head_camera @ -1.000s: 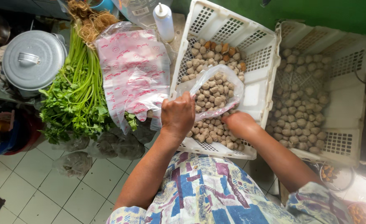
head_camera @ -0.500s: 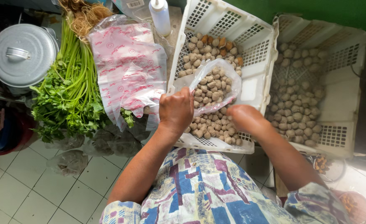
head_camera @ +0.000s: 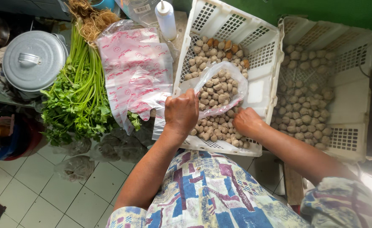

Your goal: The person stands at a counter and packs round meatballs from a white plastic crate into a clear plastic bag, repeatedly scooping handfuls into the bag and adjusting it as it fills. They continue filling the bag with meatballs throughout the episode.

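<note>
Currently we're gripping the clear plastic bag (head_camera: 220, 89) with left hand (head_camera: 181, 113), right hand (head_camera: 246, 121) closed over meatballs (head_camera: 213, 128); bag mostly full, white crate (head_camera: 259, 90) far from emptied.

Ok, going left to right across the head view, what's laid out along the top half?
Round grey metal pot lid → bunch of green leafy stalks → stack of pink-printed clear plastic bags → white slotted plastic crate of brown meatballs → second white slotted crate of grey-brown meatballs.

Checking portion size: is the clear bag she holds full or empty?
Mostly full: clear bag bulges with meatballs, its mouth held by left hand.
</note>
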